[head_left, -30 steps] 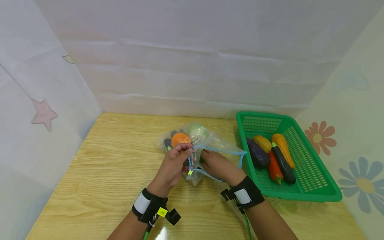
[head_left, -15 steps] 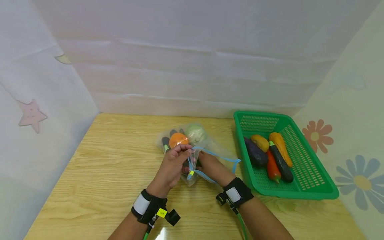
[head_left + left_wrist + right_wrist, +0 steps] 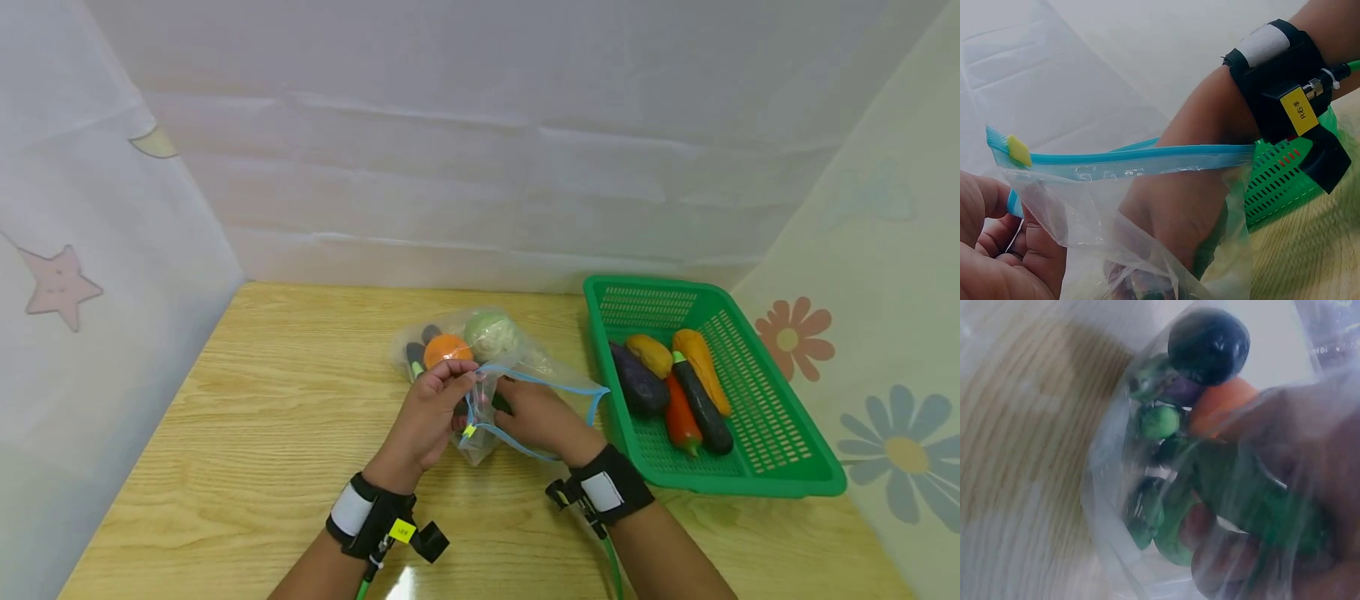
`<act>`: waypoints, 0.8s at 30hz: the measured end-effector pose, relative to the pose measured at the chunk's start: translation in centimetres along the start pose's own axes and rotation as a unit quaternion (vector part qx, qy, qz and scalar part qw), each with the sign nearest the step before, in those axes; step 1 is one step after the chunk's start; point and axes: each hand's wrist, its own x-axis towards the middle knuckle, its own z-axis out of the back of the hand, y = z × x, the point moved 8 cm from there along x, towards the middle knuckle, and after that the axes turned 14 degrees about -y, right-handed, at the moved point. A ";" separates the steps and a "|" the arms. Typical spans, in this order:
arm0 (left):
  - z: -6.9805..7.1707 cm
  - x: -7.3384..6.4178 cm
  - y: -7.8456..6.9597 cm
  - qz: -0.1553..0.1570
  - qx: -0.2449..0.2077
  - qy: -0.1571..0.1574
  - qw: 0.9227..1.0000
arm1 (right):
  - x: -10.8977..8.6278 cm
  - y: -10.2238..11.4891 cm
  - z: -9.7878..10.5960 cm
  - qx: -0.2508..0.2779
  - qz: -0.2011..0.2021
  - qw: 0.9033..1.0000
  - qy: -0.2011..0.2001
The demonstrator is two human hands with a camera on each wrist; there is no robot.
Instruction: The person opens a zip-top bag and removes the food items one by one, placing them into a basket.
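Observation:
A clear zipper bag point(image 3: 536, 360) with a blue zip edge and a yellow slider point(image 3: 1019, 150) lies on the table, its mouth spread. Inside it are an orange fruit point(image 3: 447, 348), a pale green round vegetable point(image 3: 489, 332) and several dark or green vegetables. My left hand point(image 3: 429, 415) pinches the bag's rim near the slider. Through the mouth reaches my right hand point(image 3: 542, 417), inside the bag. Its fingers curl round a long green vegetable point(image 3: 1235, 481), whose exact kind is blurred by the plastic. In the left wrist view, that hand's fingertips are partly hidden by folds.
To the right stands a green plastic basket point(image 3: 780, 375). It holds a purple eggplant point(image 3: 640, 382), a red pepper point(image 3: 682, 421), a dark long vegetable point(image 3: 703, 408), a yellow-orange squash point(image 3: 702, 364) and a yellow potato-like piece point(image 3: 650, 357). White sheeting point(image 3: 480, 192) surrounds the wooden table point(image 3: 285, 400).
Inside the bag, my right hand shifts left and then back a little to the right, and the bag's right corner moves with it. My left hand keeps its pinch.

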 end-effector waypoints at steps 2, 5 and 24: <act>0.1 0.1 0.1 0.001 0.002 -0.001 1.000 | -0.1 0.4 0.2 -0.007 0.020 1.000 -0.007; 0.2 0.2 0.0 0.000 0.003 -0.004 1.000 | -0.4 1.0 1.1 -0.019 0.049 0.998 -0.020; 0.4 0.6 0.0 0.002 0.001 -0.005 1.000 | -7.7 4.9 12.7 0.017 0.113 0.993 0.010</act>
